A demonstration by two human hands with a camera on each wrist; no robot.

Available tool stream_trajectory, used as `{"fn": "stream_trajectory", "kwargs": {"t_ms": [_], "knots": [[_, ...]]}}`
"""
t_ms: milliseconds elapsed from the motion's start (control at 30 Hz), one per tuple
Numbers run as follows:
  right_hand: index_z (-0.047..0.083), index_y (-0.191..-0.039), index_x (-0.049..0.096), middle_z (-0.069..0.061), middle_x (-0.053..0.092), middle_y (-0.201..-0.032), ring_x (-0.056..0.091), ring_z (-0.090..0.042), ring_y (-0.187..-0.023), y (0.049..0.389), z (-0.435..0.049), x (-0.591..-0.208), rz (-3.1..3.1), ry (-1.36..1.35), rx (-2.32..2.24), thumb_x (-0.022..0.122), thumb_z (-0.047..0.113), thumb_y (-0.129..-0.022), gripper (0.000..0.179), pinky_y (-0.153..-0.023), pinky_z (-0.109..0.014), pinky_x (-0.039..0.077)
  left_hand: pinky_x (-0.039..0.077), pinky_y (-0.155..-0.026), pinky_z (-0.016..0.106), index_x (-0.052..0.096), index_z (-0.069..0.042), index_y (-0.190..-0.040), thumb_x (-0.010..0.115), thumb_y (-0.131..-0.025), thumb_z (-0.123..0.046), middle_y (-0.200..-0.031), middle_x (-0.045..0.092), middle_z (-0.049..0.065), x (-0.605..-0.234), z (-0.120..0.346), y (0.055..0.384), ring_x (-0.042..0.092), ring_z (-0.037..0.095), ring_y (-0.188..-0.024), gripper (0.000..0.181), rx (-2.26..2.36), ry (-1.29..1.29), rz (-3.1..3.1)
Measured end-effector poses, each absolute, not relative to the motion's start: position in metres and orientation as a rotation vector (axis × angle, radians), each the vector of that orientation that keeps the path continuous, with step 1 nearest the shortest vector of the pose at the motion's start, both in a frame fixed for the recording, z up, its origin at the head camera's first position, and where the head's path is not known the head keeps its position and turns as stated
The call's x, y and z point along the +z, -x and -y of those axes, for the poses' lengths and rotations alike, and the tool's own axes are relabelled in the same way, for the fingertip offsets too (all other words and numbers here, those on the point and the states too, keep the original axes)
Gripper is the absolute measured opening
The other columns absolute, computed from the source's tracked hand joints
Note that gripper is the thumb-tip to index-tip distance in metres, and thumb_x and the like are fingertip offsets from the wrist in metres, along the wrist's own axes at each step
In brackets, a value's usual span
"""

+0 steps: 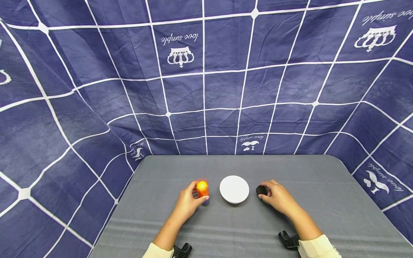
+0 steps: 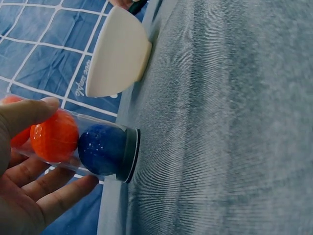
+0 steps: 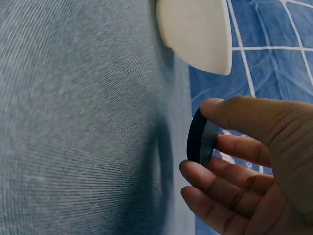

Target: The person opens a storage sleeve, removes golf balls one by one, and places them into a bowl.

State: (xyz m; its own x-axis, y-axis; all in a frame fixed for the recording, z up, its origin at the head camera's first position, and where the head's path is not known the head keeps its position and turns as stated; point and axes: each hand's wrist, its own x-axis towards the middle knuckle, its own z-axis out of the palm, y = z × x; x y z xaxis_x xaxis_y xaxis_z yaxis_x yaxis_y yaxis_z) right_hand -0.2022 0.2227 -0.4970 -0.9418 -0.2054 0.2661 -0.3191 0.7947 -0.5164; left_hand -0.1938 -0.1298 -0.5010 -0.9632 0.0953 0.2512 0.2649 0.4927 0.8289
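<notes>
A clear tube holds a blue ball at its dark base and orange balls behind it. My left hand grips this tube to the left of a white bowl, thumb on one side and fingers on the other. Whether its base touches the table cannot be told. On the bowl's right, my right hand pinches a round black lid by its rim between thumb and fingers. The lid is held on edge just off the table in the right wrist view.
The bowl stands upright on a grey cloth-covered table, between the two hands. Blue cloth with white grid lines hangs behind the table and along its sides. Black wrist mounts sit below the hands.
</notes>
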Motion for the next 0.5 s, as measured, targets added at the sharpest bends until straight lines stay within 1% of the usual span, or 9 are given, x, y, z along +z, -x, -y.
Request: {"fn": "stream_trajectory", "kwargs": {"t_ms": [200, 300, 400, 500], "knots": [[0.001, -0.11, 0.071, -0.004, 0.061, -0.088, 0.046, -0.004, -0.066, 0.206, -0.227, -0.508, 2.799, -0.413, 0.78, 0.084, 0.014, -0.076, 0.039, -0.06, -0.026, 0.04, 0.06, -0.084, 0.044, 0.062, -0.004, -0.117, 0.088, -0.075, -0.011, -0.103, 0.073, 0.019, -0.503, 0.129, 0.193, 0.072, 0.034, -0.1, 0.05, -1.464, 0.309, 2.562], [0.002, -0.11, 0.072, -0.006, 0.062, -0.091, 0.05, -0.009, -0.07, 0.208, -0.227, -0.512, 2.847, -0.397, 0.716, 0.084, 0.017, -0.076, 0.039, -0.065, -0.032, 0.045, 0.06, -0.085, 0.044, 0.062, -0.004, -0.119, 0.088, -0.075, -0.012, -0.105, 0.073, 0.019, -0.504, 0.129, 0.193, 0.071, 0.034, -0.101, 0.051, -1.467, 0.305, 2.562], [0.004, -0.112, 0.072, -0.01, 0.066, -0.099, 0.062, -0.021, -0.082, 0.208, -0.226, -0.513, 2.896, -0.373, 0.668, 0.084, 0.019, -0.078, 0.04, -0.074, -0.043, 0.052, 0.061, -0.085, 0.042, 0.062, -0.005, -0.121, 0.088, -0.075, -0.012, -0.106, 0.073, 0.019, -0.505, 0.13, 0.193, 0.071, 0.035, -0.103, 0.053, -1.486, 0.297, 2.557], [0.005, -0.113, 0.072, -0.013, 0.067, -0.106, 0.068, -0.032, -0.097, 0.208, -0.225, -0.513, 2.932, -0.354, 0.641, 0.084, 0.02, -0.079, 0.04, -0.082, -0.052, 0.054, 0.061, -0.084, 0.041, 0.063, -0.005, -0.122, 0.088, -0.076, -0.012, -0.107, 0.073, 0.02, -0.506, 0.13, 0.193, 0.071, 0.035, -0.103, 0.054, -1.507, 0.288, 2.55]]}}
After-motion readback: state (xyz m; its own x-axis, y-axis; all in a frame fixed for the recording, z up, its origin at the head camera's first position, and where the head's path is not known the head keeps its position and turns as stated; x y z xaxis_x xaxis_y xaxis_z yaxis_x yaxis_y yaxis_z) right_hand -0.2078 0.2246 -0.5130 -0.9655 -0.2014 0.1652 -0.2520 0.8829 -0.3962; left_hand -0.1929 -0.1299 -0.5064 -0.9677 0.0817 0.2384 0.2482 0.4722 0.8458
